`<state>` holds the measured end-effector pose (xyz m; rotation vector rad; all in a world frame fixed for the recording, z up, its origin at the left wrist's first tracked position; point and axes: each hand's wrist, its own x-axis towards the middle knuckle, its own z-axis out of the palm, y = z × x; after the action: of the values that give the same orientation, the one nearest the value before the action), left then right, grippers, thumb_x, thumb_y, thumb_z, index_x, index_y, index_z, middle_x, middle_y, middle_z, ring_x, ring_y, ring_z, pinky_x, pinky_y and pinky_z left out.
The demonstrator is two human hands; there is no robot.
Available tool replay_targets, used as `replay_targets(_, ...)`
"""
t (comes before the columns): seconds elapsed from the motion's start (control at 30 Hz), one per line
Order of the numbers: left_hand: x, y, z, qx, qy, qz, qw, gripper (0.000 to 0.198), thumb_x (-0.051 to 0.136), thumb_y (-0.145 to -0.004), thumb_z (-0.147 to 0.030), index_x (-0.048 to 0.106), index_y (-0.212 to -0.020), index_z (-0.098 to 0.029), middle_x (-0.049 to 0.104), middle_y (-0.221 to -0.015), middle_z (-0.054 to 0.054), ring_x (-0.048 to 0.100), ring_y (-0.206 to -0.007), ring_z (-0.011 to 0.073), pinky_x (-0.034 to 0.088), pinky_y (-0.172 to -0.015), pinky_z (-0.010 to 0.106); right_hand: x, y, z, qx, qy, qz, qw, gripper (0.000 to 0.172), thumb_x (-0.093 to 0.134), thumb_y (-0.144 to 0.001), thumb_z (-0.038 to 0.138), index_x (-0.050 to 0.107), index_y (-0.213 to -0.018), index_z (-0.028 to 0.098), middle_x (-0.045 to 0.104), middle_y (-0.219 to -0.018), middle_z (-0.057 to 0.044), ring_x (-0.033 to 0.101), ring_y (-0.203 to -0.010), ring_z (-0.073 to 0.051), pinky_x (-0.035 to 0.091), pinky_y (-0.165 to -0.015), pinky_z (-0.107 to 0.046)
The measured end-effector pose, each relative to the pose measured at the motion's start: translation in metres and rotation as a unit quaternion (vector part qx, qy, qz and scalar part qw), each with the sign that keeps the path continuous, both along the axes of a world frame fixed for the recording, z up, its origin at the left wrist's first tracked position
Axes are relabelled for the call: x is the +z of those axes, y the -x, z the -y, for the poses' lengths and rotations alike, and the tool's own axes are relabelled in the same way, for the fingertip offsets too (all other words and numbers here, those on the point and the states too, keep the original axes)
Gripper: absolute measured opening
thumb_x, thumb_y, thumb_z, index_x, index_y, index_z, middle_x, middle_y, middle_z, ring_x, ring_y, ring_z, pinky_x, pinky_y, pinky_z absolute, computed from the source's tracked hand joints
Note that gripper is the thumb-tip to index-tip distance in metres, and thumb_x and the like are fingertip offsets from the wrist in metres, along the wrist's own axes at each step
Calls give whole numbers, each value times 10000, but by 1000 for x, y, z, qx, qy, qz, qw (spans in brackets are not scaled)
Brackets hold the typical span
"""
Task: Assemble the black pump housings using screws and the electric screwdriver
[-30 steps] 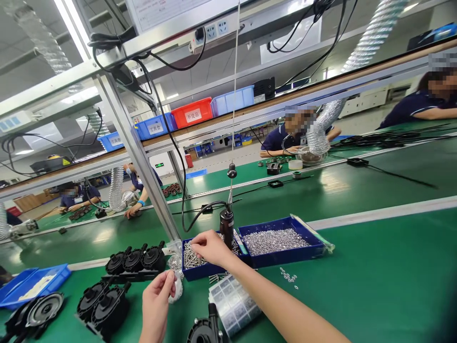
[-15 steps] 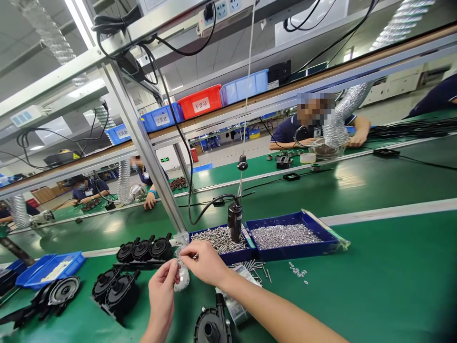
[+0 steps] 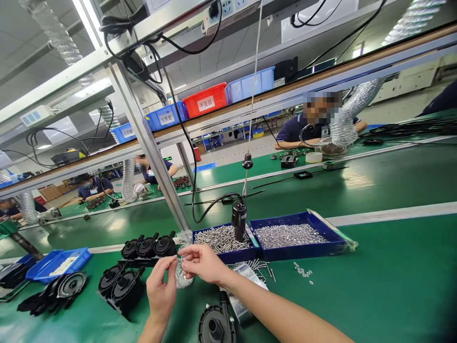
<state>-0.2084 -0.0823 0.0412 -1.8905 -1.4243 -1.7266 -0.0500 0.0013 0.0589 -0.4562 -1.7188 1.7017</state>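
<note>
My left hand [image 3: 161,286] is closed in a pinch, thumb against forefinger, on the end of a thin metal screw [image 3: 179,260]. Facing it, my right hand [image 3: 206,265] has its fingers curled round small screws; how many is hidden by the fingers. The fingertips of both hands nearly meet above a clear plastic bag [image 3: 184,282] with small pale parts in it. Below my right forearm, a black pump housing [image 3: 216,325] with screws at its rim lies on the green bench.
Behind my hands stand a blue tray of screws [image 3: 193,233] and a blue tray of small metal nuts or washers [image 3: 333,247]. A black electric screwdriver [image 3: 239,220] hangs over the first. Several black housings [image 3: 123,286] stand at left. Loose washers [image 3: 303,270] lie at right. A co-worker [image 3: 298,128] sits opposite.
My right fingers have spread a little and turned, so the metal screws between the hands show more plainly. The whole view has shifted slightly.
</note>
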Motion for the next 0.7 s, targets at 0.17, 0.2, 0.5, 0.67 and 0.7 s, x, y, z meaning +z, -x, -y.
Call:
replay_targets(0.17,-10,5,-3,34,61,144,987,221,724,-952,-413,780,-1039,-217,766,-1043,73,728,-941,221,596,-847,307,28,-29,-8,41,-116,46,991,238,612,-877,193,760,-1043,109,675,-741,-25,667,-621,-164,578,-657,-287)
replay_targets(0.2,-10,6,-4,40,75,178,980,289,739,-932,-466,781,-1048,-206,769,-1042,82,731,-933,228,600,-836,309,36,-38,-7,57,-150,57,985,210,628,-859,153,782,-999,129,694,-762,-28,671,-653,-168,564,-678,-282)
replay_targets(0.5,-13,-3,-12,22,167,308,936,583,824,-767,-668,781,-1011,-140,761,-920,104,688,-801,213,561,-686,276,85,-66,64,124,-616,338,700,122,748,-845,32,812,-839,135,774,-851,-81,694,-738,-224,327,-489,-319)
replay_targets(0.67,-16,-9,-13,5,182,311,933,596,830,-761,-673,777,-1001,-130,743,-852,92,662,-750,198,532,-639,255,82,-54,88,119,-611,367,692,82,778,-906,125,821,-837,138,766,-788,-95,714,-647,-236,300,-407,-324)
replay_targets(0.7,-16,-9,-13,2,183,311,932,591,831,-763,-669,777,-1000,-131,743,-857,92,664,-758,199,533,-645,255,81,-52,91,113,-609,368,694,71,789,-899,136,821,-836,139,762,-784,-104,721,-646,-246,313,-405,-320)
